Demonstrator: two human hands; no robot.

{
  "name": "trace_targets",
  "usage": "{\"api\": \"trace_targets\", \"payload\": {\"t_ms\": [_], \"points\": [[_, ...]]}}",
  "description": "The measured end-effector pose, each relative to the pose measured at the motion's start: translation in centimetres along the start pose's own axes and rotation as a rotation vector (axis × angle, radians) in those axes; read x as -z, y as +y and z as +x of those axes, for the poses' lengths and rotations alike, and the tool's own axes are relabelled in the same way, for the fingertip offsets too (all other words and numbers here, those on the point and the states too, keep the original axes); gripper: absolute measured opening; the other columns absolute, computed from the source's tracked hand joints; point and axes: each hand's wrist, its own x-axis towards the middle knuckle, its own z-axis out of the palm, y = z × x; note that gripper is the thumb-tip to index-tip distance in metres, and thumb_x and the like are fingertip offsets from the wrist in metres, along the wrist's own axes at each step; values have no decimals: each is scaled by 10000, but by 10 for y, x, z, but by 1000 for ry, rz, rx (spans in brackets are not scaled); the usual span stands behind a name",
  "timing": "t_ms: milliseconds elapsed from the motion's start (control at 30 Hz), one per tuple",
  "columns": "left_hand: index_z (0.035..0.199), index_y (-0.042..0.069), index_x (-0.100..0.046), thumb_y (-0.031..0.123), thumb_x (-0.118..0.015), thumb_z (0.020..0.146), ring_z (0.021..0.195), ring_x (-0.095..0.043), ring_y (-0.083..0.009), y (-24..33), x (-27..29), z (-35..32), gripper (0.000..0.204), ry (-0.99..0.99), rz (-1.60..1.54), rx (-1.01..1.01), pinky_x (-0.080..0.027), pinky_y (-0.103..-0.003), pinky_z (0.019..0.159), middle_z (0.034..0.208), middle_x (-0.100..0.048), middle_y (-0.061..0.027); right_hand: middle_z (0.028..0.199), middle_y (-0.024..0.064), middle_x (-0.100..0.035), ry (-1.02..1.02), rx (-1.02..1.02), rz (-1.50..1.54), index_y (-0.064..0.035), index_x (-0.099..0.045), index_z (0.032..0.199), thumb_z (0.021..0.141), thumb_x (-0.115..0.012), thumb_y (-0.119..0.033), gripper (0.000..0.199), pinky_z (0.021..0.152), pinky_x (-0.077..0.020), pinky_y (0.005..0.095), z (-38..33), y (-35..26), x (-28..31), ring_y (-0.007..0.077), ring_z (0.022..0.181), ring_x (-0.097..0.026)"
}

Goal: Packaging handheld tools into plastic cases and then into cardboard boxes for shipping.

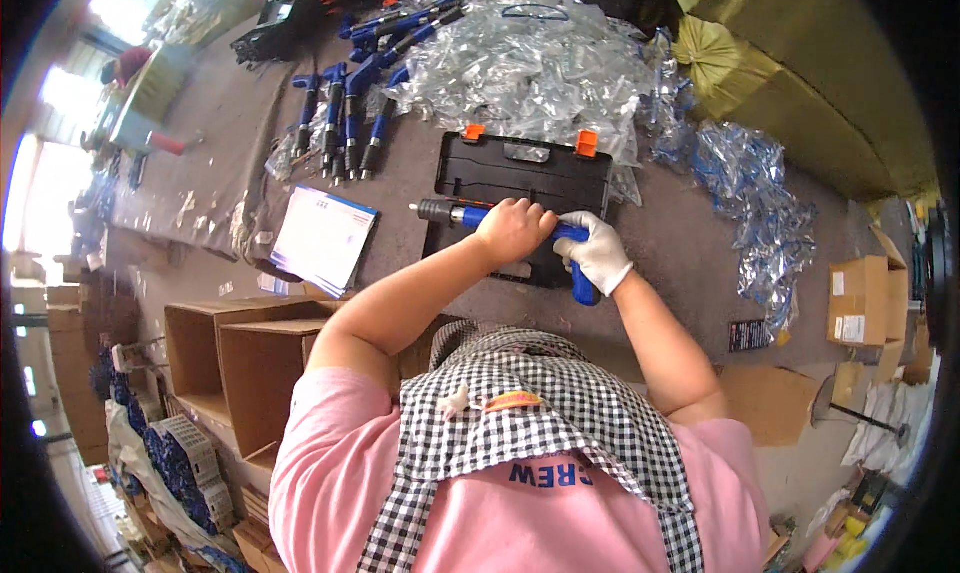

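Observation:
A blue pistol-shaped hand tool [470,215] with a black nose lies crosswise in front of me, nose to the left. My bare left hand [517,231] is closed over its barrel. My right hand [600,255], in a white glove, grips the rear end by the blue handle, which points toward me. Beneath the tool is an unfolded black plastic case [480,168] with two orange latches along its far edge. My hands and forearms hide much of the case's near half, so I cannot tell whether the tool touches it.
Beyond the case spreads a heap of clear plastic bags [530,58]. Several similar blue tools [352,113] lie at the back left. Printed sheets [325,235] rest left of the case, above cardboard boxes [235,353]. Blue-and-clear wrapped packets [750,183] trail along the right.

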Motion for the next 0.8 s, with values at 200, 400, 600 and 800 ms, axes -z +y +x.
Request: {"api": "trace_targets", "payload": {"t_ms": [200, 400, 600, 800], "points": [[1354, 97, -479, 254, -586, 847, 1309, -409, -260, -77, -72, -100, 541, 69, 57, 101, -247, -585, 1102, 1344, -504, -127, 870, 69, -661, 57, 147, -89, -29, -612, 1118, 710, -764, -60, 436, 676, -519, 295, 48, 77, 9, 151, 703, -629], [1382, 88, -410, 333, -738, 764, 1353, -332, -352, -129, -96, -135, 741, 65, -303, 557, -228, -560, 1112, 1429, -381, -170, 1090, 187, -576, 287, 421, -767, -60, -572, 1140, 697, -768, -115, 488, 923, -452, 441, 58, 94, -4, 375, 1041, -563], [1255, 28, -491, 359, -705, 799, 1218, -459, -368, -256, -99, -240, 602, 212, 0, 1614, -359, -476, 1026, 1287, -503, -207, 1218, 266, -453, 330, 116, -1216, -51, -358, 1418, 750, -755, -209, 794, 1026, -347, 509, 34, 69, -36, 444, 1169, -412], [1339, -66, -372, 499, -768, 725, 1170, -526, -440, -424, -121, -307, 924, 338, -201, 1898, -438, -457, 993, 1259, -534, -299, 1266, 188, -392, 379, 36, -1456, -76, -360, 1425, 750, -750, -417, 851, 1118, -212, 572, 32, 80, -42, 373, 1231, -344]]}}
